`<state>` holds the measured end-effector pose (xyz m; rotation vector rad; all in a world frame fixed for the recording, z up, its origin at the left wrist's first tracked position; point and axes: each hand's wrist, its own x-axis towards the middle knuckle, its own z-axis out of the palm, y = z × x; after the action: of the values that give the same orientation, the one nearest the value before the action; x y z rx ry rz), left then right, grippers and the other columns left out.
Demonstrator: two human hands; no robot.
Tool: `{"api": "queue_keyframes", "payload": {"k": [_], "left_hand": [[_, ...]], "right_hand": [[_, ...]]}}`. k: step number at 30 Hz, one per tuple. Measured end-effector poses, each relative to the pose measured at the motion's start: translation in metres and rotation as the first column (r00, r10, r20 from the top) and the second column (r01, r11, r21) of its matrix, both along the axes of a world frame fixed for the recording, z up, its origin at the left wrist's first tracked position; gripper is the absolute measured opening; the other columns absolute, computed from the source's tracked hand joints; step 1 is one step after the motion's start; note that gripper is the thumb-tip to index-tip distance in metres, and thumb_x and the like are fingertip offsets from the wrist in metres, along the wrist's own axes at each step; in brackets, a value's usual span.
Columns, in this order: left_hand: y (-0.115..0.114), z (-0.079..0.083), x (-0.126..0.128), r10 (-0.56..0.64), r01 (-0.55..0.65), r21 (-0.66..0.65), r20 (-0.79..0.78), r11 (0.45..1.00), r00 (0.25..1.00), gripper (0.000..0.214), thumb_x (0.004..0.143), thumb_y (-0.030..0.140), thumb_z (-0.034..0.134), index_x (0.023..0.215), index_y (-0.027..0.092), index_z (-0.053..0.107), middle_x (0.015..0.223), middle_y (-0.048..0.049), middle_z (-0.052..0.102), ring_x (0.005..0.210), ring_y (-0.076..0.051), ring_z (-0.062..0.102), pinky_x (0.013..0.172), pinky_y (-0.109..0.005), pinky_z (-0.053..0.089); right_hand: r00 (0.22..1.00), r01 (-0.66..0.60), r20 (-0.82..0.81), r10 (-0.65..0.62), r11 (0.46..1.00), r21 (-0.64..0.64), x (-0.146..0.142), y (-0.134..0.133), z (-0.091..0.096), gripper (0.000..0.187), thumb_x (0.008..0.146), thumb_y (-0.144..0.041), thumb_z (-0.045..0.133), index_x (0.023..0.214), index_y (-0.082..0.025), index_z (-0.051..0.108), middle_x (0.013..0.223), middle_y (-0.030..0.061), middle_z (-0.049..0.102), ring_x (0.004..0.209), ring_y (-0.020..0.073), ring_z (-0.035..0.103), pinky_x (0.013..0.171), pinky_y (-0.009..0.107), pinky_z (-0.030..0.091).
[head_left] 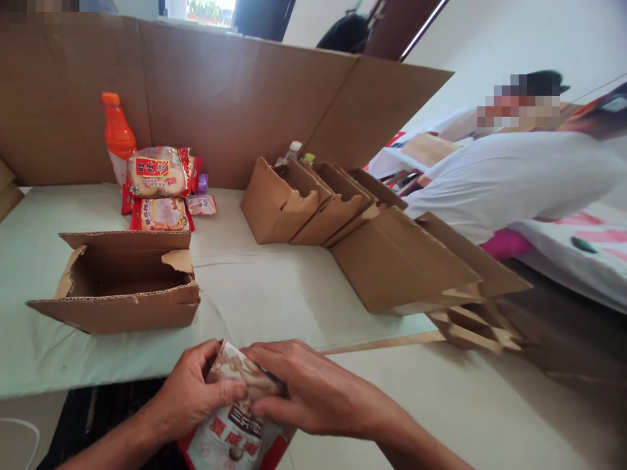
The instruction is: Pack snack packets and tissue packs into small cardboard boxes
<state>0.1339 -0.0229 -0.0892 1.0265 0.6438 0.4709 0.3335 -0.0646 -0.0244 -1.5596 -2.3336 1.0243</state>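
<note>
Close to my body, in front of the table edge, I hold a white and red printed snack bag (230, 427) tilted between both hands. My left hand (196, 391) grips its left side, thumb across the printed front. On the upper right of the bag lies my right hand (304, 385), its fingers bent over the top and its thumb against the front. The bag's lower end runs out of the picture. Beyond my left hand, an open cardboard box (132, 313) stands on the pale green cloth, and the part of its inside that shows holds nothing.
Behind the box are an orange drink bottle (117, 134) and packaged snacks (157, 176). Several cardboard boxes (274, 202) stand in a row, one larger box (406, 261) at the table's right edge. A cardboard wall (235, 98) closes the back. People in white sleeves (514, 176) are at right.
</note>
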Motion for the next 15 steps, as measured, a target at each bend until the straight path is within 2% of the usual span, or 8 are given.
{"api": "queue_keyframes", "payload": {"k": [2,4,6,10,13,15], "left_hand": [[-0.002,-0.007,-0.002,0.116,-0.114,0.031,-0.067,0.993,0.991,0.054,0.063,0.053,0.087,0.092,0.017,0.059,0.080,0.0014,0.060,0.074,-0.013,0.055,0.067,-0.023,0.047],[-0.004,-0.011,-0.005,0.169,-0.165,0.053,-0.080,0.985,0.982,0.064,0.062,0.049,0.087,0.109,0.020,0.056,0.093,-0.0013,0.061,0.081,-0.016,0.057,0.070,-0.025,0.049],[-0.004,-0.013,-0.008,0.127,-0.119,0.097,-0.084,0.988,0.988,0.071,0.060,0.043,0.088,0.119,0.021,0.056,0.104,-0.0037,0.060,0.086,-0.017,0.058,0.071,-0.026,0.049],[-0.003,-0.008,-0.010,-0.059,0.063,0.057,-0.056,0.996,0.997,0.043,0.065,0.039,0.085,0.093,0.015,0.064,0.080,0.0017,0.058,0.069,-0.011,0.049,0.062,-0.021,0.041],[-0.002,-0.003,-0.012,-0.047,0.046,0.020,0.025,0.999,0.999,0.043,0.069,0.041,0.084,0.094,0.013,0.065,0.077,0.0014,0.060,0.066,-0.009,0.048,0.062,-0.020,0.041],[0.000,0.001,-0.014,-0.005,0.003,0.025,0.095,1.000,0.996,0.044,0.071,0.042,0.083,0.099,0.013,0.067,0.081,-0.0004,0.064,0.068,-0.010,0.053,0.065,-0.021,0.044]], "right_hand": [[1.000,0.031,0.003,-0.031,0.999,-0.017,-0.002,0.000,-0.004,0.019,0.079,-0.014,0.070,0.098,-0.017,0.069,0.083,0.0014,0.070,0.072,0.0149,0.061,0.065,0.025,0.040],[0.999,0.048,-0.007,-0.048,0.999,-0.018,-0.003,0.000,-0.007,0.017,0.080,-0.012,0.067,0.096,-0.016,0.069,0.080,0.0015,0.070,0.069,0.0142,0.061,0.063,0.024,0.039],[0.998,0.055,-0.022,-0.056,0.998,-0.013,-0.005,0.001,-0.006,0.016,0.080,-0.012,0.066,0.094,-0.017,0.070,0.079,0.0022,0.071,0.069,0.0146,0.061,0.064,0.024,0.041],[0.989,0.101,-0.108,-0.104,0.994,-0.030,0.001,0.001,-0.004,0.027,0.077,-0.015,0.066,0.102,-0.021,0.073,0.086,0.0033,0.075,0.076,0.0177,0.066,0.071,0.026,0.049],[0.940,0.210,-0.264,-0.214,0.977,-0.044,0.023,-0.007,-0.013,0.035,0.078,-0.031,0.071,0.113,-0.025,0.073,0.096,0.0069,0.077,0.084,0.0228,0.070,0.077,0.031,0.054],[0.835,0.314,-0.453,-0.312,0.947,-0.071,0.038,-0.016,-0.028,0.053,0.075,-0.052,0.075,0.121,-0.027,0.070,0.102,0.0100,0.077,0.091,0.0274,0.072,0.080,0.036,0.056]]}}
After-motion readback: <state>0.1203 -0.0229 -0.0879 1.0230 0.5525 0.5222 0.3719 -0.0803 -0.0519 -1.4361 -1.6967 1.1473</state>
